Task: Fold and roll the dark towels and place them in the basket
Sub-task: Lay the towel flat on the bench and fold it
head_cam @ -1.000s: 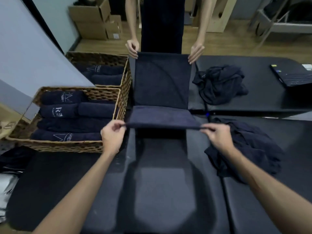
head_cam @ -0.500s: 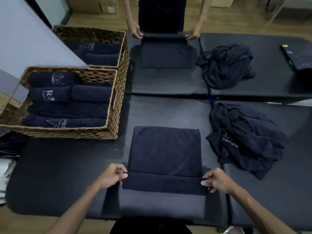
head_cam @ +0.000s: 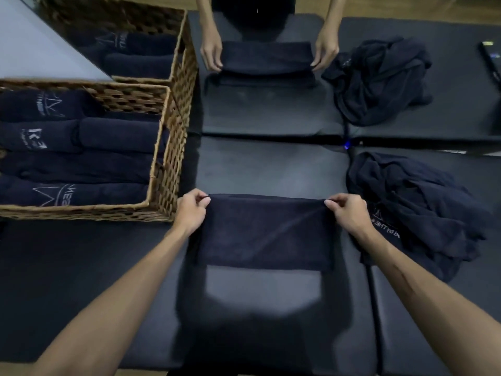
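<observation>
- Towel [head_cam: 264,232] sits folded on the black padded table [head_cam: 271,169], right in front of the person wearing the camera, between the near basket and a loose heap of dark cloth.
- Left hand [head_cam: 191,210] pinches the far left corner of that towel, thumb and fingers curled onto the edge.
- Right hand [head_cam: 349,213] does the same at the far right corner, so both are clamped on the towel's far edge and the cloth looks pulled taut between them.
- Near edge of the towel casts a shadow on the mat, can't really tell if it's lifted or lying flat.
- Near basket [head_cam: 162,164] is wicker, at the left, just beside the left hand, and holds several rolled towels [head_cam: 81,164] lying side by side, some showing pale logo print.
- Second basket [head_cam: 184,58] stands behind it, touching or nearly so, with a couple more dark rolls inside.
- Crumpled pile [head_cam: 414,210] of dark towels lies just to the right of the right hand, some white lettering showing on it.
- Another pile [head_cam: 379,80] sits farther back on the right.
- Across the table a second person [head_cam: 254,12] holds a folded towel [head_cam: 267,59] by its two ends.
- Some dark flat thing at the far right edge, too cut off to name.
</observation>
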